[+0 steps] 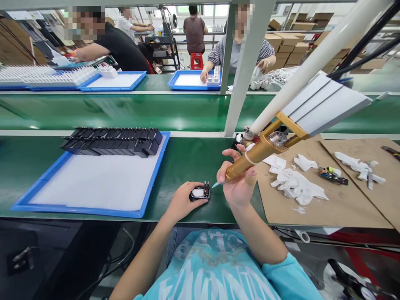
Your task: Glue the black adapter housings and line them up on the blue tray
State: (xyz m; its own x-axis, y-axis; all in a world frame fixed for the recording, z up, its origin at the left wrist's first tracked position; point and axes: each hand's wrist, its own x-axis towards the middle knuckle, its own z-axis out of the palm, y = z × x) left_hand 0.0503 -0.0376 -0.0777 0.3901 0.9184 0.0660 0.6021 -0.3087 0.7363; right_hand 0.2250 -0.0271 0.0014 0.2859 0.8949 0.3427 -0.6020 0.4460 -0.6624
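On the green bench, my left hand [183, 201] pinches a small black plug-in housing [200, 193] between thumb and fingers. White material and small parts show inside its open top, and metal prongs stick up at one end. My right hand [240, 183] is closed around the lower barrel of a gold glue dispenser gun [254, 157]. The pale blue nozzle [215, 184] tilts down to the left, its tip just right of the housing and seemingly a little apart from it. The housing's underside is hidden.
A blue-rimmed tray [144, 203] on the left carries rows of black housings [115, 141]. Cardboard [350, 204] on the right bears crumpled white gloves [296, 183] and a cutter [333, 176]. A post [239, 91] rises behind. Co-workers sit across the line beside trays.
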